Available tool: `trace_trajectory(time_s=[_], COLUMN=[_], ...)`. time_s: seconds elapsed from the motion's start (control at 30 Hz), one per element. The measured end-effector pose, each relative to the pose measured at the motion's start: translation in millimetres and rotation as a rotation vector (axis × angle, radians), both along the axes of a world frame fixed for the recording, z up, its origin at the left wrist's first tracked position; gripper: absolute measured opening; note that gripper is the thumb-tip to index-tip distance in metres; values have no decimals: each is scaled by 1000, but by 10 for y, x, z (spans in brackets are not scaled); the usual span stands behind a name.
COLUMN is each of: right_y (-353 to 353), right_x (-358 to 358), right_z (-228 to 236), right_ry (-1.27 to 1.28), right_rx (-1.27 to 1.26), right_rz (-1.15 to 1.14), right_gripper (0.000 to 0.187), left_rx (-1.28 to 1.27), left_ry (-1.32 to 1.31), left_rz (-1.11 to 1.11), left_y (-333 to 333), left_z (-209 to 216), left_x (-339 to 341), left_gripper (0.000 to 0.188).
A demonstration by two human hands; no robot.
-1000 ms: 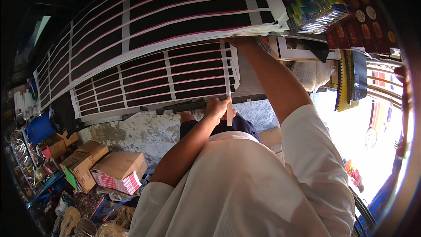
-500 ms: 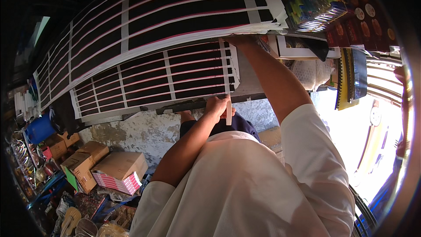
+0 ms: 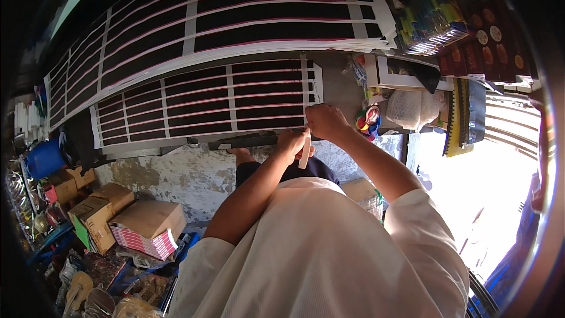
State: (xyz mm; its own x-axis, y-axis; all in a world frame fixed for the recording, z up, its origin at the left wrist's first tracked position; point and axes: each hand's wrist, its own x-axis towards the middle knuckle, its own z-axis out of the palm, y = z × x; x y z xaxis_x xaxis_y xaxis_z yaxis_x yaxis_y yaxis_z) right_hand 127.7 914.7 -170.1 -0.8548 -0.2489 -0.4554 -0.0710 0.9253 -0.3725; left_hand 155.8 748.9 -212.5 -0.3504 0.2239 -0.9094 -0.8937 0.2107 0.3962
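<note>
A sheet printed with black rectangles between white and red lines (image 3: 200,106) lies on the near part of the work surface. Along its right end runs a long, pale, flat strip like a ruler (image 3: 303,156), its near end jutting past the front edge. My left hand (image 3: 291,142) grips this strip near that edge, fingers closed. My right hand (image 3: 325,121) is closed just right of the strip, low on the sheet's right end. Whatever is between its fingers is too small or hidden to name.
Behind lies a thick stack of similar larger sheets (image 3: 235,51). To the right are a bubble-wrapped bundle (image 3: 412,109), coloured tape rolls (image 3: 369,116) and spiral notebooks (image 3: 462,118). Cardboard boxes (image 3: 150,219) and a blue container (image 3: 44,158) stand at the lower left.
My right hand has come from the far end of the strip down toward me, beside my left hand. The left hand keeps its grip on the strip. The view has shifted slightly.
</note>
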Motion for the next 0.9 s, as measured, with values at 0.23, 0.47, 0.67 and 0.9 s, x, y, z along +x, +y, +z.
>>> trace_trajectory(time_s=[0.23,0.47,0.67,0.9], right_y=[-7,-112,-166,-267], right_x=[17,-82,-230,-350], right_z=[-101,-99,-48,-25], right_ry=[21,14,-35,-153], right_rx=[12,79,168,205], right_rz=[74,290,440,478], right_gripper=[27,30,24,25], left_rx=[-40,-216,-65,115], left_ry=[226,522,394,127], left_rz=[-107,-412,5,355], left_y=[-60,-152,-83,-105], left_z=[-45,-316,-594,-459], left_x=[238,319,467,476], left_gripper=[50,47,29,24])
